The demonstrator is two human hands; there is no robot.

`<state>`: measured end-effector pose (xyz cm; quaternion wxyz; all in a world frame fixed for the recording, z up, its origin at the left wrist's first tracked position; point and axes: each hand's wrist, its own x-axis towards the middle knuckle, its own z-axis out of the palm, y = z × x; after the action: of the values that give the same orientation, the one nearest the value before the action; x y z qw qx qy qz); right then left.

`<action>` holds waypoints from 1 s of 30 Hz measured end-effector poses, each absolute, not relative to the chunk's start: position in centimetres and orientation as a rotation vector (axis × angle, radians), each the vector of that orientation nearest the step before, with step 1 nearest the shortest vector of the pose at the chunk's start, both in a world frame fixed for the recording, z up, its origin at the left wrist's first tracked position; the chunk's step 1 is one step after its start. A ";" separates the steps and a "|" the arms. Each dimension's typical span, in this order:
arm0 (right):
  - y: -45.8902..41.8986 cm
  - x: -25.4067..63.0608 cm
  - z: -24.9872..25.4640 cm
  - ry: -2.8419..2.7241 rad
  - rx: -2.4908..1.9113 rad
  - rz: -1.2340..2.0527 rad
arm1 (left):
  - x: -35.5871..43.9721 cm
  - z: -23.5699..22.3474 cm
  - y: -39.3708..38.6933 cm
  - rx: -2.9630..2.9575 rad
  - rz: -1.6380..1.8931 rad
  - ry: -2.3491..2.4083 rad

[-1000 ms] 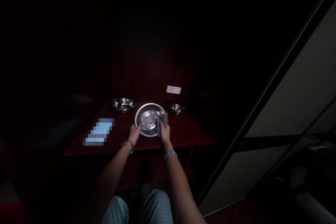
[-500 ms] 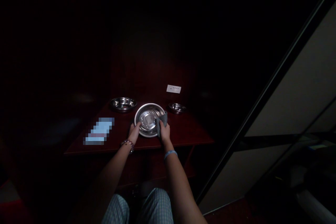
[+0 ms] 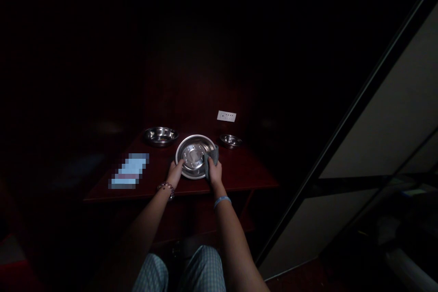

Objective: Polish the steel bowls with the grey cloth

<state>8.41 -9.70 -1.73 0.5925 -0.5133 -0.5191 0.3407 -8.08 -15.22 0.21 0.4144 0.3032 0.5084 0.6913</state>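
Observation:
A shiny steel bowl (image 3: 193,155) is held tilted above the table's front part, its inside turned toward me. My left hand (image 3: 174,174) is closed on the bowl's lower left rim, with the thumb over the edge. At the right rim, my right hand (image 3: 215,173) is closed on a grey cloth (image 3: 207,164), which is folded over the bowl's edge. The fingers of both hands behind the bowl are hidden.
On the dark red table (image 3: 246,169), a wide steel bowl (image 3: 160,136) stands at the back left and a smaller steel bowl (image 3: 230,141) at the back right. A blurred bluish rectangle (image 3: 130,171) lies at left. A white socket (image 3: 226,116) is on the wall; a pale panel (image 3: 383,123) slants at right.
Almost nothing differs. The bowl and the cloth in my right hand have shifted very slightly; both hands keep the same hold.

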 end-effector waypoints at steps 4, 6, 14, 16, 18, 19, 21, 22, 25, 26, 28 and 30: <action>-9.6 8.5 -1.8 -1.213 -1.194 0.786 | -8.1 0.2 -15.2 0.764 1.752 1.276; -9.6 8.5 -1.8 -1.213 -1.194 0.790 | -8.0 0.2 -15.1 0.760 1.754 1.281; -9.8 8.3 -1.6 -1.187 -1.166 0.800 | -8.1 0.2 -15.0 0.770 1.769 1.235; -9.9 8.3 -1.5 -1.192 -1.167 0.795 | -8.1 0.2 -15.1 0.779 1.766 1.241; -10.0 8.3 -1.4 -1.201 -1.173 0.795 | -8.1 0.2 -15.1 0.779 1.766 1.249; -10.0 8.3 -1.4 -1.203 -1.179 0.796 | -8.1 0.3 -15.1 0.775 1.767 1.252; -10.0 8.3 -1.4 -1.212 -1.196 0.790 | -8.0 0.3 -15.1 0.759 1.765 1.255; -10.0 8.3 -1.4 -1.217 -1.205 0.784 | -8.0 0.3 -15.1 0.754 1.764 1.250; -9.9 8.4 -1.4 -1.215 -1.215 0.774 | -8.0 0.3 -15.1 0.745 1.752 1.235; -9.9 8.4 -1.4 -1.209 -1.211 0.775 | -7.9 0.3 -15.1 0.743 1.751 1.235; -9.9 8.4 -1.4 -1.202 -1.195 0.777 | -7.9 0.4 -15.2 0.739 1.749 1.244; -9.9 8.4 -1.5 -1.209 -1.184 0.777 | -7.8 0.5 -15.3 0.739 1.750 1.252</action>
<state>8.36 -9.92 -1.49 0.5972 -0.5101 -0.5209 0.3346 -7.79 -15.27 0.47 0.4196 0.2947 0.4996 0.6982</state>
